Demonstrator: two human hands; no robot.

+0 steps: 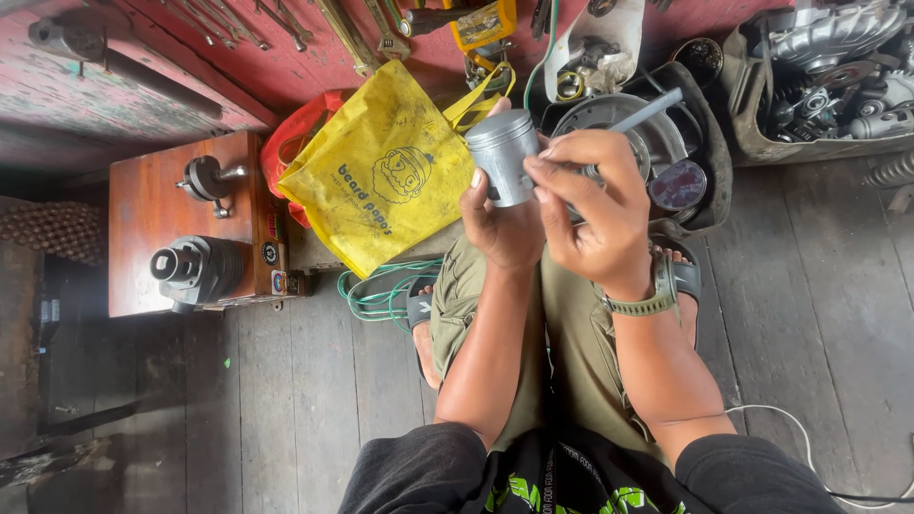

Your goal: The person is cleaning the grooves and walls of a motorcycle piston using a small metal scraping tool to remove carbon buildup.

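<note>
The person sits on a wooden plank floor [286,409] and holds both hands up over the knees. The left hand [505,224] is closed around a grey metal piston [502,157]; the thumb and the fingers press on its lower side wall, and the flat top of the piston points to the far side. The piston is in the middle of the view, above the person's lap and just to the right of a yellow bag [381,171].

The right hand [595,214] is curled and touches the right side of the piston with its fingertips. It also grips a thin grey rod-shaped tool [647,111], which sticks out to the far right from between the fingers. The end of the tool near the piston is hidden by the hand. On the right wrist there is a green watch [657,295].

To the left stands a wooden box [152,219] with a crankshaft [208,178] and a dark cylinder part [195,271] on it. Far behind the bag, some wrenches [286,24] lie on a red board. At the far right is a container with engine parts [838,67].
</note>
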